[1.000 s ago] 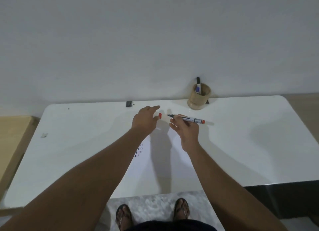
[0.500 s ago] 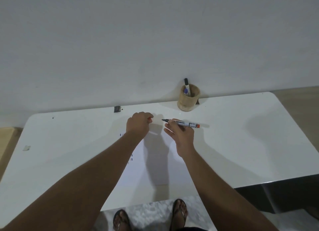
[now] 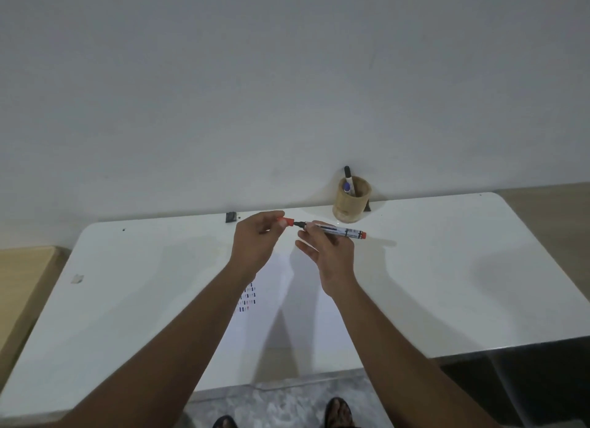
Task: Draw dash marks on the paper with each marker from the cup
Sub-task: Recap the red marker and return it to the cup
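Observation:
My right hand (image 3: 329, 252) pinches a white marker (image 3: 338, 231) with a red end, held level above the table, its dark tip pointing left. My left hand (image 3: 255, 242) holds the marker's red cap (image 3: 288, 221) right at that tip; cap and tip are almost touching. Below my hands lies a white paper (image 3: 287, 316) with rows of small red and dark dash marks (image 3: 248, 300), partly hidden by my left forearm. A wooden cup (image 3: 349, 208) at the back of the table holds two more markers (image 3: 349, 183).
The white table (image 3: 447, 268) stands against a white wall. A small black object (image 3: 230, 217) lies near the back edge and a grey scrap (image 3: 77, 279) at the left. A wooden surface (image 3: 22, 277) adjoins the table's left side. My feet show below.
The red cap, hidden in my left fist half a second ago, now shows at the marker's tip. My hands have come closer together. The camera view has shifted slightly.

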